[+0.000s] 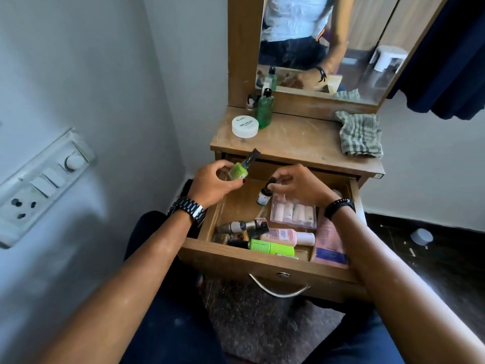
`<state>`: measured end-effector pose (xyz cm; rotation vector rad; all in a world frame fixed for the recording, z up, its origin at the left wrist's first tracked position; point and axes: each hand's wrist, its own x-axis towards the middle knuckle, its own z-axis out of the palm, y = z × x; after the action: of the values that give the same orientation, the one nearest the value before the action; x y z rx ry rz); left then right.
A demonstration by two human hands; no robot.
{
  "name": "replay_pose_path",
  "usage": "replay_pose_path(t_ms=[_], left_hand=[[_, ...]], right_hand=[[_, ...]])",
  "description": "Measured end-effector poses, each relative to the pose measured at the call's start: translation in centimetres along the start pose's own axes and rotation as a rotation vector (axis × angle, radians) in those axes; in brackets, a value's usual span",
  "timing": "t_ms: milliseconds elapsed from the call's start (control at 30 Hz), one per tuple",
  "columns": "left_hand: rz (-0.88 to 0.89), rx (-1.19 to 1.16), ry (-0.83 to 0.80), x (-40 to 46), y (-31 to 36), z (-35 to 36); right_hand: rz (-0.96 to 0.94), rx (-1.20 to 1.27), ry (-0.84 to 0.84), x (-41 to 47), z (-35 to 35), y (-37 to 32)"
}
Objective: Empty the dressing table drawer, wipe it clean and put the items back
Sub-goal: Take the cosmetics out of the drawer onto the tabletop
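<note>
Green polish [238,172] gripped in left hand [213,185]; dropper bottle [264,195] pinched by right hand [298,187], drawer [265,261] open below both.

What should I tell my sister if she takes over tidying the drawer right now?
Left hand holds a green nail polish bottle above the drawer's back left corner.
Right hand pinches the cap of a small dark dropper bottle over the open drawer.
Already out on the tabletop: a white jar, a green bottle, a small dark bottle. The checked cloth waits there too.
Left: the tubes, bottles, clear pouch and pink packet in the drawer. Then wipe, then refill.
</note>
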<state>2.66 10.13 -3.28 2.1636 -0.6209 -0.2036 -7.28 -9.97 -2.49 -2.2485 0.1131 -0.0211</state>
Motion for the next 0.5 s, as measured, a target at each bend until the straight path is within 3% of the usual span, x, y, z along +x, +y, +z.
replay_pose_path(t_ms=[233, 367, 500], left_hand=[[0.040, -0.105, 0.251, 1.6, 1.7, -0.8], [0.070, -0.091, 0.313, 3.5, 2.6, -1.8], [0.055, -0.012, 0.284, 5.7, 3.2, -1.8]], right_hand=[[-0.135, 0.168, 0.281, 2.1, -2.0, -3.5], [-0.077, 0.049, 0.549, 5.0, -2.3, -4.6], [-0.053, -0.093, 0.608, 7.0, -1.8, -4.7]])
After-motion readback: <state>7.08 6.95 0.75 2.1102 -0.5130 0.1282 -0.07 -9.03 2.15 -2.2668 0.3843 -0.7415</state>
